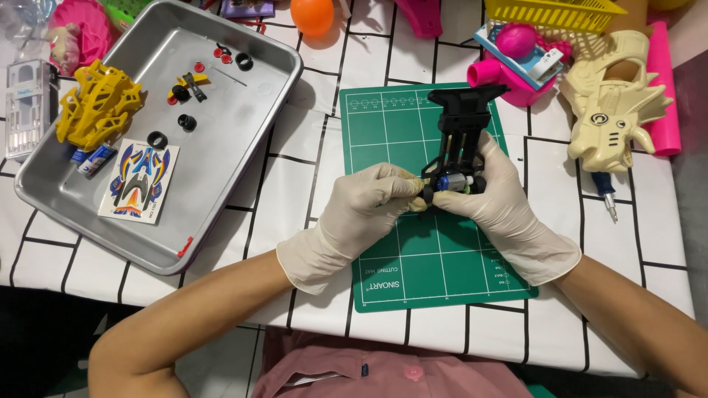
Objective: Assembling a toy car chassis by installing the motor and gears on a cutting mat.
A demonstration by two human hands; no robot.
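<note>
**benchwatcher:** Standing right behind them. Both gloved hands are on the black toy car chassis (461,140), held just above the green cutting mat (435,265). The right hand (495,193) is wrapped around the near end from the right side, fingers curled shut on the frame. The left hand (366,205) comes in from the left with its fingertips pinched narrow at that same end, right where the small silver-and-blue motor (451,183) sits. Can't tell if the left fingers grip the motor itself or a tiny part beside it; too small to see.

**plastickit_fan:** Which way is the chassis pointing?

**benchwatcher:** Long axis runs straight away from the person, the wide bumper end far, the motor end near. So the motor lies directly between the two hands, touching both. The left fingertips are the ones actually on it; the right is more of a cradle.

**plastickit_fan:** Other bits around?

**benchwatcher:** Off to the left there's a metal tray (243,169) with a yellow car body shell (97,109), a sticker sheet (139,181) and a few loose black tyres (187,122). All well apart from the hands. On the right, a cream toy blaster (616,103) lies near the mat.
</note>
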